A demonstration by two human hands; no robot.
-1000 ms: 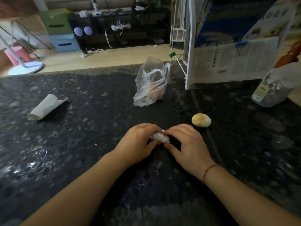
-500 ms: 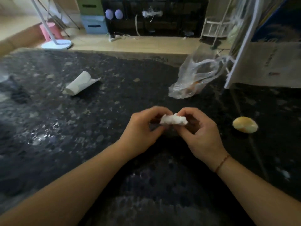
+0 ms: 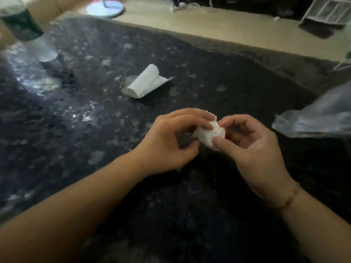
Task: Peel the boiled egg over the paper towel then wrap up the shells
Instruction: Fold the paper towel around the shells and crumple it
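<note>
**Both hands pinch wadded paper towel above counter**

Paper towel wad [image 3: 209, 135], small white crumpled ball, sits between the two hands near scene centre, raised a bit over the dark speckled countertop [image 3: 76, 130]. Left hand [image 3: 171, 141] grips it from the left: fingers curled over the top, thumb underneath, tight pinch. Right hand [image 3: 252, 147] grips from the right, palm turned up, thumb pressed on the wad's near side, fingers curled round the far side. Both grips narrow, closed on the wad. Shells not visible; can't tell what's inside the wad. Thin bracelet [image 3: 290, 200] on right wrist.

Rest: partly unrolled paper roll [image 3: 146, 82] lies on the counter far-left of the hands, well apart. Clear plastic bag [image 3: 319, 116], blurred, at right edge just beyond the right hand. Dark green container [image 3: 20, 21] far left corner, blurred. Beyond the counter, pale floor with a round white stand base [image 3: 105, 8] and white wire rack [image 3: 328, 10] far right. Frame motion-blurred overall.
</note>
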